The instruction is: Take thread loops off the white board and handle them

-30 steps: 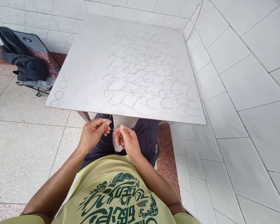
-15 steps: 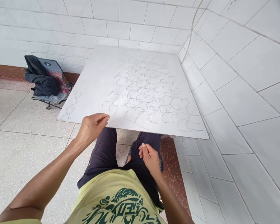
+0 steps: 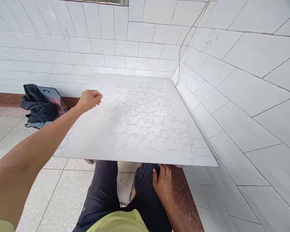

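White tabletop [image 3: 87, 146] carries a tangle of thin wire loops [image 3: 145, 120]. Left of it, a black jacket [image 3: 38, 109] slumps on a folding chair [image 3: 48, 92]; a pale hose [image 3: 183, 48] runs down the tiled wall [image 3: 253, 96] to its right. The left hand [image 3: 89, 100] hovers over its far left part, fingers curled together, any grip unclear; the right hand [image 3: 163, 185] rests on dark trousers [image 3: 147, 190] below its near edge, fingers apart. Speckled floor tiles [image 3: 55, 190] spread beneath.
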`<state>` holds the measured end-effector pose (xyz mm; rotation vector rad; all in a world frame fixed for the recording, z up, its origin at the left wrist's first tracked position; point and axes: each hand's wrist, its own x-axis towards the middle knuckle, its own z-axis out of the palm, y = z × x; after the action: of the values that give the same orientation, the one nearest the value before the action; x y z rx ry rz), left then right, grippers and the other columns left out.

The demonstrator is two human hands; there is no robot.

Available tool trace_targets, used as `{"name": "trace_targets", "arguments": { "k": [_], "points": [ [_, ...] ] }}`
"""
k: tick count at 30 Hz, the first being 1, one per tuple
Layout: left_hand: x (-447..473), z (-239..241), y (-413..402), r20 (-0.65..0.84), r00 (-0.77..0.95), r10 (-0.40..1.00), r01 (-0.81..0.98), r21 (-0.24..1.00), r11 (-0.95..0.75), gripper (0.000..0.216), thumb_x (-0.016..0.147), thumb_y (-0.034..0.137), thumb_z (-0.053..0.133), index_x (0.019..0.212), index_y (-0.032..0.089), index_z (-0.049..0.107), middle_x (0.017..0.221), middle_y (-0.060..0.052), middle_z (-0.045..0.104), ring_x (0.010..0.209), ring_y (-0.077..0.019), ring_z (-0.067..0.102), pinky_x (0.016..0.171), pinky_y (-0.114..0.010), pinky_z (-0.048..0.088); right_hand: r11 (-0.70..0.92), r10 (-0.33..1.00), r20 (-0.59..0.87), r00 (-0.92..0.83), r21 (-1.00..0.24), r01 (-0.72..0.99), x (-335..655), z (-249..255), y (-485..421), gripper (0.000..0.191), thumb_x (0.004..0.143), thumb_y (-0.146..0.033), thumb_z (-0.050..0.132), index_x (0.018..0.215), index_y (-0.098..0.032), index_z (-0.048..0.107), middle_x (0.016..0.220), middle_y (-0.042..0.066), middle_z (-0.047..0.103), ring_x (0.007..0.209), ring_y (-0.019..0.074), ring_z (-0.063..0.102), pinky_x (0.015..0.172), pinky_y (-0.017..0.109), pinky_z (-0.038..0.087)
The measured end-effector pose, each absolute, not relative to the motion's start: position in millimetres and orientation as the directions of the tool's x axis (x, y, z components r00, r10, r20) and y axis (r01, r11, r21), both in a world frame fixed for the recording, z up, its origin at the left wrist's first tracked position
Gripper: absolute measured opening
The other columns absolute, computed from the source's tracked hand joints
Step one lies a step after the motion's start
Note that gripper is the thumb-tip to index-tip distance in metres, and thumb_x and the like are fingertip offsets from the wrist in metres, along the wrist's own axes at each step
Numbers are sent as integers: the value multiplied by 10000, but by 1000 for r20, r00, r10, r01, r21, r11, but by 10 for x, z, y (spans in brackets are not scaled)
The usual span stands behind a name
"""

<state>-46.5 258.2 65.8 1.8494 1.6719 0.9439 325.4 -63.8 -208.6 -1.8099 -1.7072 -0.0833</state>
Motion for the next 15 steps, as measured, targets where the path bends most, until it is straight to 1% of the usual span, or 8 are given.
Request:
{"name": "trace_targets", "arguments": {
  "k": [4,6,8,9,10,12,14,15],
  "points": [
    [-469,614,3291,127,-12,992,691,718,-83,76,862,235,713,857,169,751,846,-85,759,679,-153,665,596,-273,528,-21,884,438,165,-315,949,3229,-2106,-600,401,1075,-334,446,1330,-52,572,1198,274,634,1121,402,586,941,623,539],
    [-446,589,3627,109,-22,994,709,702,-61,68,856,216,716,856,156,749,857,-99,757,711,-172,683,651,-302,562,-9,882,443,161,-327,945,3225,-2068,-590,431,1064,-324,461,1407,-82,557,1286,280,616,1183,432,580,961,672,521],
    [-416,563,3953,88,-37,995,736,676,-32,74,847,205,722,878,145,753,868,-110,754,749,-194,699,722,-340,591,28,878,455,149,-360,932,3218,-2008,-582,437,1046,-329,521,1429,-129,586,1335,265,613,1234,453,580,985,710,503],
    [-400,548,4112,76,-50,996,752,659,-13,94,843,202,724,905,140,756,876,-116,752,771,-208,706,760,-362,602,21,873,457,170,-383,924,3211,-1974,-577,423,1033,-339,571,1413,-160,618,1347,251,617,1242,447,589,992,705,508],
    [-384,531,4268,65,-66,996,769,640,9,125,841,200,725,941,136,761,888,-121,752,798,-224,713,796,-385,608,10,875,448,182,-392,920,3201,-1941,-568,418,1022,-355,620,1406,-190,631,1368,226,619,1245,418,602,995,670,529],
    [-352,487,4565,51,-100,994,797,603,49,201,841,202,726,1024,129,765,924,-138,751,860,-262,722,848,-426,612,-15,874,440,208,-402,915,3175,-1885,-530,432,1016,-406,670,1392,-199,617,1392,147,623,1211,317,640,983,558,580],
    [-316,432,4831,45,-130,990,814,575,81,259,852,212,724,1093,123,763,974,-156,750,922,-299,724,875,-453,609,-35,872,433,227,-409,912,3146,-1854,-450,406,1019,-415,672,1360,-200,629,1371,126,637,1165,278,661,940,496,611],
    [-297,401,4949,43,-141,989,822,562,93,273,866,221,716,1116,122,761,1004,-164,747,952,-313,723,885,-462,606,-43,872,429,235,-412,910,3131,-1849,-391,386,1019,-410,674,1346,-207,638,1359,124,645,1156,277,664,920,485,619]
  ]
}}
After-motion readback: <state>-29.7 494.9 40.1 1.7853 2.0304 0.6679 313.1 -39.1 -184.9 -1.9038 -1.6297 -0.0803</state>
